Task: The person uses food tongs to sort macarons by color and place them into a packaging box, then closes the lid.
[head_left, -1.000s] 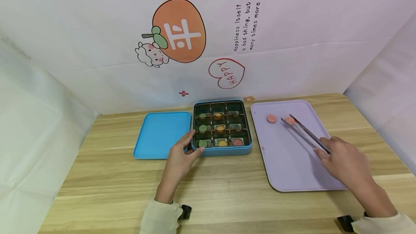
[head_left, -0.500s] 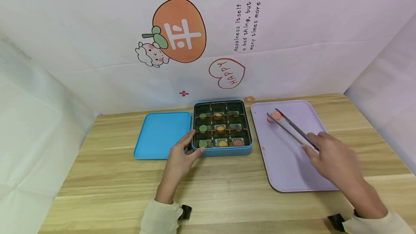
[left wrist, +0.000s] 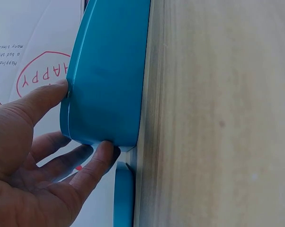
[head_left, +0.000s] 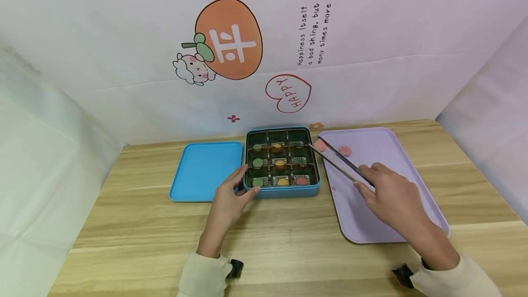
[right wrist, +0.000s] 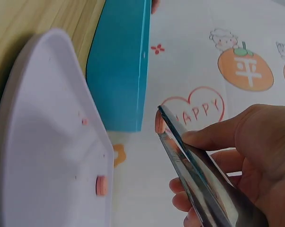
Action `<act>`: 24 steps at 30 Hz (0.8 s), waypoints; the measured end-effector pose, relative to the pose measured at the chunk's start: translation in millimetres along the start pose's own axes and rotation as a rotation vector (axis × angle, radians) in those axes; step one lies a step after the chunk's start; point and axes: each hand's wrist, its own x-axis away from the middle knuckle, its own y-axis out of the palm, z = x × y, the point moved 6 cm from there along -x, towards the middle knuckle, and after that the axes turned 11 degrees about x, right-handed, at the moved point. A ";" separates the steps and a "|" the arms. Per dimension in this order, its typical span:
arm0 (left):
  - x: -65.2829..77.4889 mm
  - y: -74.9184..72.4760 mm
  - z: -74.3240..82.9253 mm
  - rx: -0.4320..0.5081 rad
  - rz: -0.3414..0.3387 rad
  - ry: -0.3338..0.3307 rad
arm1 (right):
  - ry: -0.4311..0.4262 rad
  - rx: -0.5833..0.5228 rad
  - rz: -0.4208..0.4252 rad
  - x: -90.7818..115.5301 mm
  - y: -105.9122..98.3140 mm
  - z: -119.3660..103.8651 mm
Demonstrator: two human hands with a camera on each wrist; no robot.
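Note:
My left hand (head_left: 230, 198) holds the near left corner of a blue box (head_left: 288, 192), thumb at the front rim and fingers against the left side. Inside, a clear divided insert has green cookies (head_left: 257, 163) down the left column and yellow-orange cookies (head_left: 280, 163) down the middle one. One pink cookie (head_left: 302, 181) sits in the near right compartment. My right hand (head_left: 392, 194) grips metal tongs (right wrist: 199, 170), whose tips pinch another pink cookie (right wrist: 160, 122). That cookie is raised just right of the box's rim, over the tray's far left corner.
A lilac tray (head_left: 363, 200) lies right of the box, with one pink cookie (head_left: 344, 151) and a few pink crumbs on it. Left of the box lies a flat blue lid (head_left: 208, 171). A printed cloth (head_left: 144, 58) hangs behind the wooden table (head_left: 288, 242).
The tongs have closed on the right-hand pink cookie, lifted it and carried it left past the other cookie to the box's right edge. My left hand has stayed at the box corner.

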 end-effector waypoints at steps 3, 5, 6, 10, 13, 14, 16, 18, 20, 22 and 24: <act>-0.2 -0.4 -0.3 -0.001 0.002 0.003 | -0.013 -0.014 -0.002 -2.8 2.5 -9.6; -0.2 -0.5 0.2 -0.002 0.003 0.005 | -0.021 -0.023 -0.007 -4.8 4.4 -15.8; -0.2 -0.6 0.3 -0.003 0.003 0.004 | -0.026 -0.025 -0.012 -6.1 5.5 -18.7; 0.1 -0.3 0.5 -0.004 0.002 0.004 | -0.033 -0.043 -0.042 -9.5 9.8 -26.8; 0.4 -0.1 0.7 -0.007 0.000 0.004 | -0.035 -0.048 -0.053 -10.7 11.5 -29.3; 0.3 0.0 1.2 -0.006 -0.001 0.004 | -0.036 -0.048 -0.052 -10.8 11.7 -29.6; 0.4 0.0 1.9 -0.005 -0.001 0.006 | -0.037 -0.047 -0.049 -11.1 11.8 -29.8; 0.5 0.0 2.5 -0.003 -0.001 0.010 | -0.036 -0.047 -0.047 -11.1 11.6 -29.6; 0.4 0.3 3.4 0.001 -0.001 0.013 | -0.034 -0.049 -0.049 -11.2 11.5 -29.4; 0.6 0.3 3.5 0.003 -0.001 0.017 | -0.031 -0.050 -0.055 -11.4 11.5 -29.3; 0.6 0.5 3.6 0.007 -0.002 0.019 | -0.027 -0.052 -0.062 -11.5 11.4 -29.1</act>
